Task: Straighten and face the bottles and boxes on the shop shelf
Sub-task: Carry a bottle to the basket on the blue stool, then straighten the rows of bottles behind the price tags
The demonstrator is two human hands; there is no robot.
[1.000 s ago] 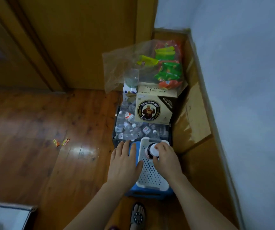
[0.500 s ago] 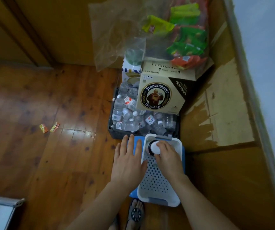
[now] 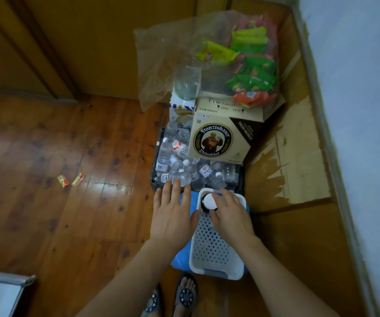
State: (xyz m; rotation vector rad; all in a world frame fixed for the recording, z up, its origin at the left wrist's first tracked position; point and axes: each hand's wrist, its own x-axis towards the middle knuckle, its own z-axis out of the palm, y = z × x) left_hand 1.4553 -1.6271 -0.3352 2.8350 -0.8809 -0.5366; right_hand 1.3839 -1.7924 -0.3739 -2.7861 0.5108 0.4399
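Since half a second ago little has moved: the view sits a touch lower and further back, so the person's two sandalled feet (image 3: pixel 172 298) now show at the bottom edge, while both hands keep the places they had. The left hand (image 3: pixel 173 216) lies flat, palm down, fingers straight and slightly spread, on the blue lid (image 3: pixel 185 263) beside the white perforated basket (image 3: pixel 214 250); its fingertips reach to the near rim of the dark crate (image 3: pixel 154 179), and its thumb touches the basket's left wall. The right hand (image 3: pixel 231 217) rests inside the far end of the basket, fingers curled over the white-capped jar (image 3: pixel 208 201) that stands there, the thumb against the cap's near side and the forefinger stretched past it toward the basket's far rim. The hands are apart, the basket wall between them. Just beyond them the crate holds a loose heap of small clear water bottles (image 3: pixel 180 165), lying at all angles. A Franziskaner Weissbier box (image 3: pixel 221 136) stands tilted on the crate's far right part, its round logo facing the camera, with a smaller white box (image 3: pixel 182 108) just to its left. On top lies a clear plastic bag (image 3: pixel 161 60) of green, yellow and red snack packets (image 3: pixel 251 72). Two small orange wrappers (image 3: pixel 70 180) lie on the wooden floor (image 3: pixel 47 145) well to the left.
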